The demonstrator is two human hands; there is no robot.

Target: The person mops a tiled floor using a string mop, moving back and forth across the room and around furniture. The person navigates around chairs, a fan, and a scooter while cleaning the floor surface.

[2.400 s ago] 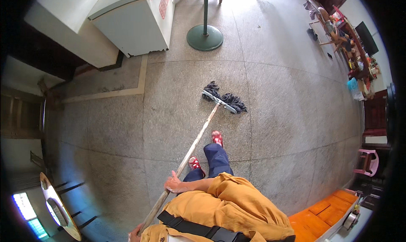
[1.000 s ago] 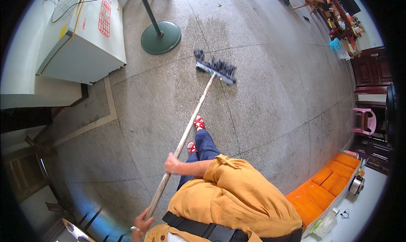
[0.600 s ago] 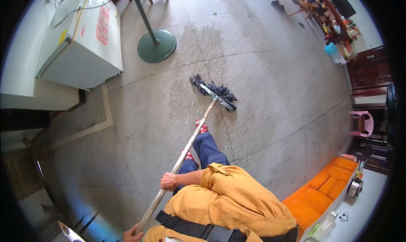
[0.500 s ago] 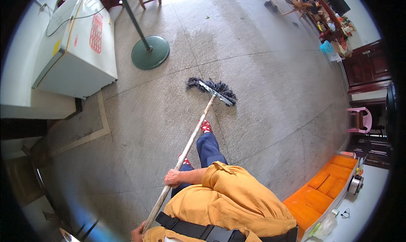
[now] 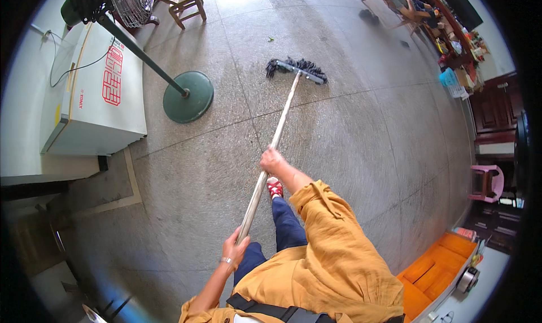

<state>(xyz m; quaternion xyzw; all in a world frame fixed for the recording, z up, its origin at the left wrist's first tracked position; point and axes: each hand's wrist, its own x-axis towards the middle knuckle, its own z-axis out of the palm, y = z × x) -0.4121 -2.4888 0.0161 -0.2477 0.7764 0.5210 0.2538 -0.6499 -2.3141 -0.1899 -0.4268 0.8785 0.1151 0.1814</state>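
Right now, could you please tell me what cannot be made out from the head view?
All in the head view:
Left foot: out of sight, apparently beneath the left trouser leg.
Lower end of the wooden handle: covered by the grip of the left hand.
Floor under the mop head: hidden by the mop head itself.
Standing fan: top cut off by the upper edge.
Small items at upper right: too small to identify.

Grey speckled floor – brightest far off, white freezer, pink chair, dark-red door
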